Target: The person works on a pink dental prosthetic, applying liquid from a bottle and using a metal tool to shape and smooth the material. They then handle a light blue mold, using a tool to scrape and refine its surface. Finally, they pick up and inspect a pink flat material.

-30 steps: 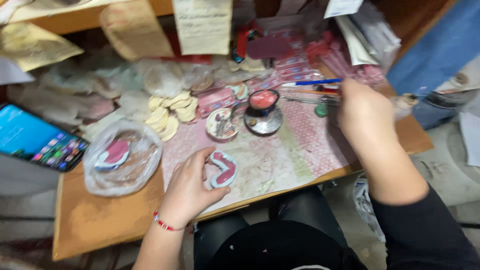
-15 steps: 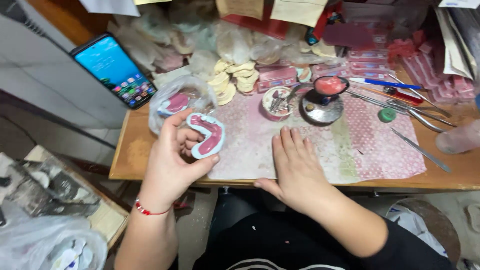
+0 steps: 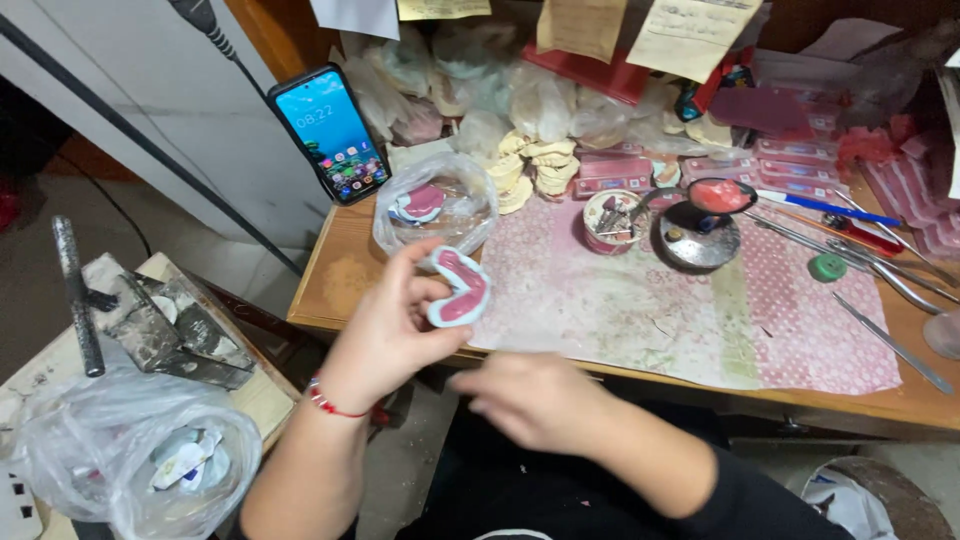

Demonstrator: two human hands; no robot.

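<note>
Moved: half a second ago my right hand lay flat on the patterned mat; now it is off the bench, blurred, below the near edge. My left hand has tipped the dental cast more upright.
Left fingers: pinching the cast, thumb on its near side, the others curled behind it.
Right fingers: loosely curled; too blurred to tell more, and I see nothing in them.
Cast: a white horseshoe base with pink wax along the arch, held above the near left edge of the bench, just in front of the plastic bag that holds another pink-and-white piece.
Step, as I judge it: turning the cast over for a look, with no tool picked up yet.
Next move calls for: a firm left pinch on the base, clear of the wax, while my right hand reaches far right to the metal instruments beyond the small bowl.
</note>
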